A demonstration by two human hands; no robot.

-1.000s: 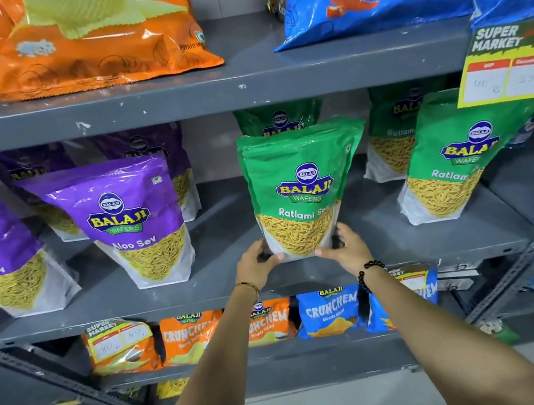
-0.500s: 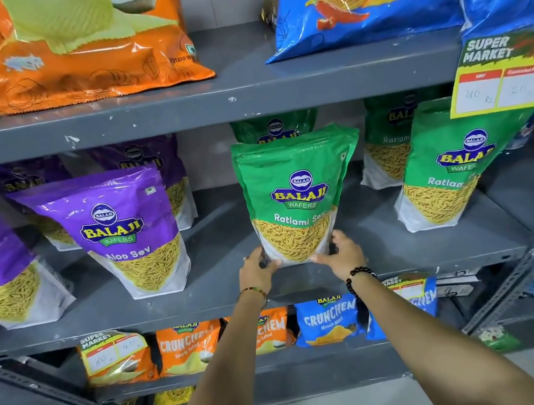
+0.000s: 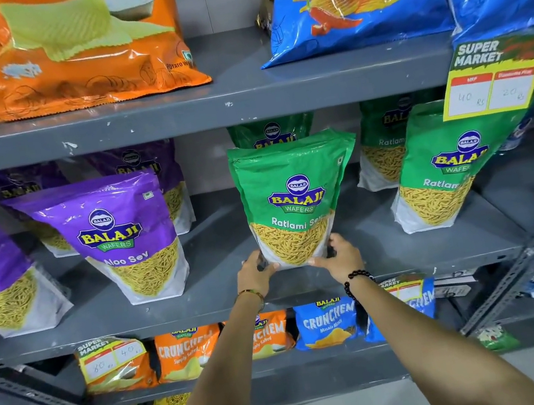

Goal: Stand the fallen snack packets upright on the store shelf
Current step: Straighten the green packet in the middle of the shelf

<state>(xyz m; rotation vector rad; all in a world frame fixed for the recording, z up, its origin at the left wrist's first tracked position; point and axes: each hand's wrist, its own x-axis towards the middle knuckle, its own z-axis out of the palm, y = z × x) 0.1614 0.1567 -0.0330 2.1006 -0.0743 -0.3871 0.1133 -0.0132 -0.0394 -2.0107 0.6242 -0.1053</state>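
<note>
Both hands grip the bottom corners of a green packet (image 3: 296,198), left hand (image 3: 256,274) and right hand (image 3: 340,255). It stands upright on the grey shelf (image 3: 224,295), beside a purple packet (image 3: 125,237).

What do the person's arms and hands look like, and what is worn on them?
Both forearms are bare, with no sleeves in view, and neither hand wears a glove. The left hand has a thin bangle at the wrist, gold-coloured with some green and red. The right hand has a bracelet of round black beads at the wrist. No rings or watch can be seen.
</note>
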